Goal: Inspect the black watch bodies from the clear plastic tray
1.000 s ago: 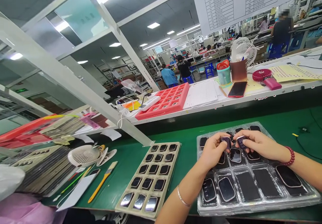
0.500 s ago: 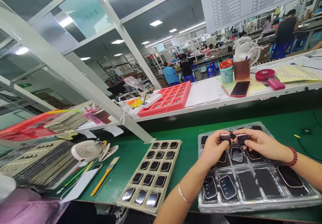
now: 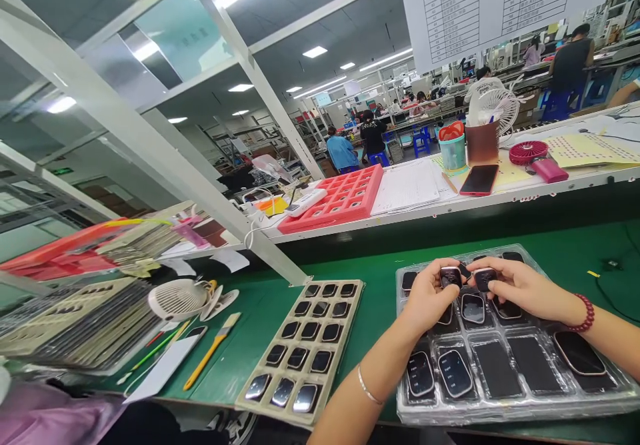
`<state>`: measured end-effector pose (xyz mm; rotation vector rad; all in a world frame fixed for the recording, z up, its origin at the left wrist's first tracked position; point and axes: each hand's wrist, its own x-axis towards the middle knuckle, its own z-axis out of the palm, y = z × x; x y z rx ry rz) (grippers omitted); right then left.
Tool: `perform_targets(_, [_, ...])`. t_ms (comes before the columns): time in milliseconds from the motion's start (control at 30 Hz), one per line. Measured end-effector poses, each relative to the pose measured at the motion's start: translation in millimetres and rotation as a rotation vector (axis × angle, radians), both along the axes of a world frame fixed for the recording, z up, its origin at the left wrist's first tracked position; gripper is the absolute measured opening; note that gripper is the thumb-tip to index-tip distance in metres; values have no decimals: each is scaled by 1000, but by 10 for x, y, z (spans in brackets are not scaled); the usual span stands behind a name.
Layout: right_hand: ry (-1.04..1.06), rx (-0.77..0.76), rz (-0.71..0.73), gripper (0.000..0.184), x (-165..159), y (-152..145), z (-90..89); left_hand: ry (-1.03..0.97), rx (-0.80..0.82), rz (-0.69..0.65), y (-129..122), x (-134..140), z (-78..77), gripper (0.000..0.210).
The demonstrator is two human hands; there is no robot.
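Observation:
My left hand point(image 3: 429, 296) is closed around a smartwatch case point(image 3: 451, 276), its thumb against the lower edge. A second smartwatch case point(image 3: 484, 279) sits in my right hand point(image 3: 525, 288), gripped between thumb and fingers. Both are held side by side above a clear plastic tray point(image 3: 450, 416). Several watches lie in the tray's pockets, among them one with a lit text list point(image 3: 455, 373) at the front. Two front pockets show only a dark bottom. My hands and forearms hide part of the tray's rear rows.
Left of the clear tray lies a beige tray point(image 3: 327, 382) holding rows of dark watch screens. A yellow-handled brush point(image 3: 213, 352), a white fan point(image 3: 177, 298) and stacked trays point(image 3: 107, 325) are further left. A shelf behind carries a red foam tray point(image 3: 367, 198) and a phone point(image 3: 479, 180).
The whole view has shifted slightly, so things appear a little further right and lower. Both watches stay in my hands, with their faces tipped slightly differently.

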<state>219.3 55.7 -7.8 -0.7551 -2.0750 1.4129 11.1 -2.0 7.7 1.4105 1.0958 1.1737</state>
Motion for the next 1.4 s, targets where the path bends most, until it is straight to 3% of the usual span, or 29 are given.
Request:
perform_targets(233, [10, 84, 38, 44, 1, -15, 19, 17, -7, 9, -34, 7, 32, 48])
perform_targets(400, [-4, -15, 6, 46, 0, -4, 0, 51, -16, 8, -50, 12, 57, 51])
perform_targets(567, [-10, 108, 42, 43, 7, 0, 0, 48, 14, 2, -28, 3, 33, 48])
perform_targets(733, [15, 1, 21, 44, 6, 14, -13, 45, 4, -3, -27, 10, 21, 51])
perform_targets(900, [3, 124, 31, 43, 6, 20, -17, 39, 31, -14, -15, 6, -9, 48])
perform_targets(1067, [23, 58, 45, 41, 9, 9, -4, 18, 28, -12, 6, 3, -34, 46])
perform_targets(1233, [-19, 125, 39, 42, 8, 4, 2, 104, 44, 5, 8, -13, -37, 51])
perform_targets(1400, [-52, -37, 9, 48, -4, 7, 16, 16, 29, -8, -4, -6, -28, 43])
